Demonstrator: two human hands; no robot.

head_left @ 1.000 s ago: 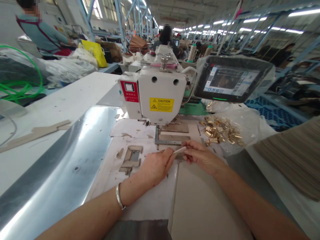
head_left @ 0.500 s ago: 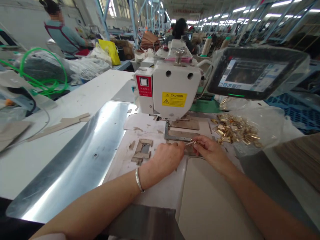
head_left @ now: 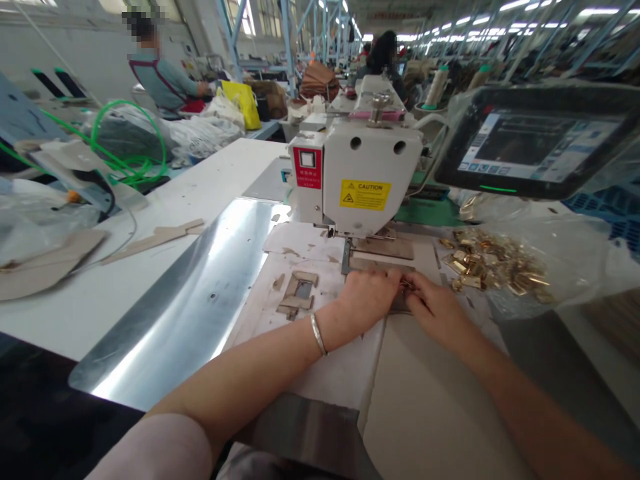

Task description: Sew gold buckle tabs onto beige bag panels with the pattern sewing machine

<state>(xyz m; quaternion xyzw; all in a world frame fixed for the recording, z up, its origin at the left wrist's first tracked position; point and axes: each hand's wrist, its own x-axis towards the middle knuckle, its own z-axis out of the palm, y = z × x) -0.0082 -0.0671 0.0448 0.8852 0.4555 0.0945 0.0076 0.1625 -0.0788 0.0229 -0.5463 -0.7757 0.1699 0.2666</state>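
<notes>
the right hand [head_left: 436, 308] pinched a small metallic piece [head_left: 408, 285], mostly hidden from view, near the far end of a beige panel [head_left: 430, 387] before a white machine [head_left: 373, 160]; the left hand [head_left: 373, 293] met it there, its grip impossible to tell. gold-toned hardware [head_left: 500, 263] lay to the right.

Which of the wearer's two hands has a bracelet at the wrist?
The left hand: a silver bracelet sits just behind it, while the right hand has none.
</notes>
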